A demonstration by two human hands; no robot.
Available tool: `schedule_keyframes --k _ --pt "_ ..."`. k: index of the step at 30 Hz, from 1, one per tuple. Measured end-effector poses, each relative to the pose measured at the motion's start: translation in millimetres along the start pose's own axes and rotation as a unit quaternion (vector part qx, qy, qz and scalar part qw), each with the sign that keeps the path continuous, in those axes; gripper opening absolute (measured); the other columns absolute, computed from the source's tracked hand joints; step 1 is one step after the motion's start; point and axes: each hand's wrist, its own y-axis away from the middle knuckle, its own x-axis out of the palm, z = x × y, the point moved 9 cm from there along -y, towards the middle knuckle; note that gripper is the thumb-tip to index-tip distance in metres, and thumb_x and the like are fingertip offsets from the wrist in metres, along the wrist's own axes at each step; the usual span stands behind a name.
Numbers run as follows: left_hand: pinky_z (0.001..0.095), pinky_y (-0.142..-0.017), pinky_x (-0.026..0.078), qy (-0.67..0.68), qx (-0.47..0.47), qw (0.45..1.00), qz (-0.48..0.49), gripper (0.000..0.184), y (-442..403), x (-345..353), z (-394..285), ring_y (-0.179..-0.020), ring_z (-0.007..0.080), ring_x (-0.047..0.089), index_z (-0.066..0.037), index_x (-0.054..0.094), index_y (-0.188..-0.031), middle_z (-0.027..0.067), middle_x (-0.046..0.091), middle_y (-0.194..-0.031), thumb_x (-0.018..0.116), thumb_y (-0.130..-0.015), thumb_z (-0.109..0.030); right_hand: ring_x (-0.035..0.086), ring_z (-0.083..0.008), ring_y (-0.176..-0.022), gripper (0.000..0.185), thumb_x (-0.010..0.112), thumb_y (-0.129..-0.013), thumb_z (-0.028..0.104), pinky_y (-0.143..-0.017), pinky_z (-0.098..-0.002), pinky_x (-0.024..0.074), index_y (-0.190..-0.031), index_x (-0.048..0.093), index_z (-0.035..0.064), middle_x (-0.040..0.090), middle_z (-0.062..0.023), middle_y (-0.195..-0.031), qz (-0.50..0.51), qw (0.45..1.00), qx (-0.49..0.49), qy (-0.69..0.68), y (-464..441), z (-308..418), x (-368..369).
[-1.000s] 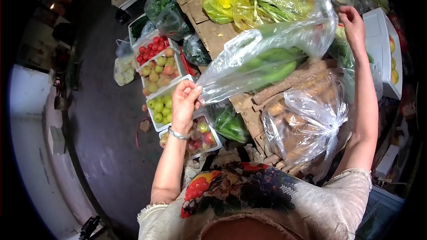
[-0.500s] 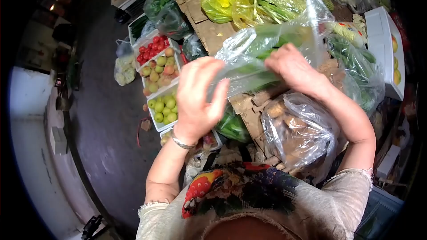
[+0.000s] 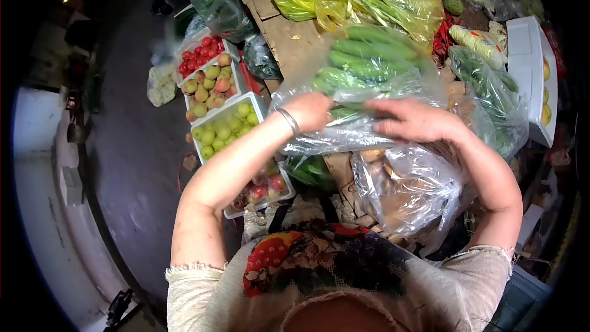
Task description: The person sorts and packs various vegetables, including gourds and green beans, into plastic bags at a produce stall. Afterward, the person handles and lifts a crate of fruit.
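Left hand (image 3: pixel 310 112) curled, apparently pinching a clear plastic bag (image 3: pixel 344 139) of long green vegetables (image 3: pixel 376 71), right hand (image 3: pixel 418 118) loosely spread, touching its near side

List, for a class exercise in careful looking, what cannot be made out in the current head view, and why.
All in the head view:
Left hand: fingertips hidden by the hand itself and folds of the clear bag.
Right hand: fingers blurred; whether they pinch the plastic is unclear.
Lower bag: glare and creases obscure its brown contents.
Red fruit: partly behind the left forearm.
White box: its wall hides most of its inside.
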Motion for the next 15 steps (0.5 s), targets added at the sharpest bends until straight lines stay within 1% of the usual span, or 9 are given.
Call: schedule_keyframes --k 2,3,4,6,8,10,12,14,15 --pt "0.0427 -0.09 0.05 -0.034 -0.064 0.996 -0.047 0.066 4 -34 27 -0.104 0.0367 0.062 -0.011 0.045 -0.136 0.0215 0.061 -0.116 0.07 -0.078 -0.029 0.058 -0.0366 -0.112 0.073 0.057 -0.092 0.037 -0.098 -0.0408 0.0444 -0.151 0.023 0.0091 0.057 -0.0256 -0.127 -0.06 0.995 0.082 0.011 -7 -42 -12" --pt "0.0422 -0.09 0.051 -0.059 -0.088 0.99 -0.09 0.073 6 -51 42 -0.106 0.0344 0.062 -0.013 0.041 -0.138 0.0195 0.06 -0.12 0.074 -0.075 -0.03 0.059 -0.0353 -0.11 0.083 0.058 -0.093 0.039 -0.097 -0.0397 0.0449 -0.154 0.009 0.0105 0.058 -0.0271 -0.124 -0.08 0.993 0.078 -0.044 -10 -54 -17" --pt "0.0416 -0.09 0.052 -0.083 -0.112 0.981 -0.133 0.081 7 -67 58 -0.109 0.0322 0.062 -0.015 0.038 -0.141 0.0176 0.059 -0.124 0.078 -0.072 -0.031 0.059 -0.0341 -0.108 0.086 0.058 -0.093 0.04 -0.097 -0.0384 0.0449 -0.154 0.005 0.0086 0.058 -0.0282 -0.122 -0.098 0.989 0.101 -0.054 -8 -59 -25" --pt "0.0416 -0.09 0.052 -0.082 -0.187 0.958 -0.199 0.096 2 -86 105 -0.113 0.032 0.06 -0.02 0.026 -0.148 0.0178 0.046 -0.14 0.08 -0.069 -0.029 0.058 -0.036 -0.113 0.089 0.058 -0.093 0.041 -0.099 -0.0395 0.0433 -0.153 0.002 0.0068 0.055 -0.0305 -0.126 -0.14 0.984 0.101 -0.037 -10 -62 -42" --pt "0.0424 -0.09 0.052 -0.052 -0.221 0.945 -0.234 0.107 10 -105 134 -0.115 0.0324 0.059 -0.024 0.018 -0.151 0.0177 0.035 -0.149 0.082 -0.066 -0.025 0.055 -0.0365 -0.117 0.089 0.058 -0.093 0.041 -0.101 -0.0399 0.0417 -0.153 0.002 0.0066 0.054 -0.0307 -0.129 -0.168 0.98 0.104 -0.018 -18 -74 -49" --pt "0.0426 -0.088 0.052 -0.063 -0.236 0.945 -0.219 0.106 14 -106 135 -0.115 0.0325 0.059 -0.025 0.015 -0.153 0.0164 0.034 -0.15 0.079 -0.069 -0.024 0.053 -0.0369 -0.122 0.089 0.059 -0.093 0.041 -0.103 -0.0403 0.0401 -0.153 0.003 0.0065 0.052 -0.031 -0.131 -0.201 0.974 0.105 0.002 -22 -82 -63" --pt "0.0424 -0.088 0.052 -0.102 -0.201 0.959 -0.172 0.1 4 -93 118 -0.11 0.0347 0.061 -0.02 0.022 -0.151 0.0199 0.041 -0.144 0.08 -0.069 -0.029 0.049 -0.0385 -0.125 0.084 0.061 -0.091 0.036 -0.105 -0.0408 0.0387 -0.152 0.011 0.006 0.048 -0.0287 -0.136 -0.254 0.954 0.16 0.021 -19 -97 -78" --pt "0.0437 -0.082 0.053 -0.096 -0.133 0.973 -0.165 0.06 -6 -83 88 -0.098 0.0359 0.064 -0.014 0.048 -0.135 0.0181 0.059 -0.124 0.069 -0.078 -0.017 0.047 -0.0392 -0.127 0.082 0.062 -0.091 0.033 -0.105 -0.0411 0.038 -0.152 0.015 0.0058 0.046 -0.0276 -0.138 -0.275 0.942 0.188 0.033 -23 -104 -88" --pt "0.0461 -0.089 0.05 -0.124 -0.102 0.975 -0.155 0.052 -4 -80 62 -0.109 0.034 0.061 -0.015 0.052 -0.131 0.0177 0.058 -0.127 0.064 -0.08 -0.015 0.049 -0.0397 -0.124 0.074 0.063 -0.09 0.028 -0.104 -0.0417 0.0397 -0.148 0.024 0.0057 0.049 -0.0261 -0.135 -0.27 0.952 0.112 0.089 -32 -88 -92"
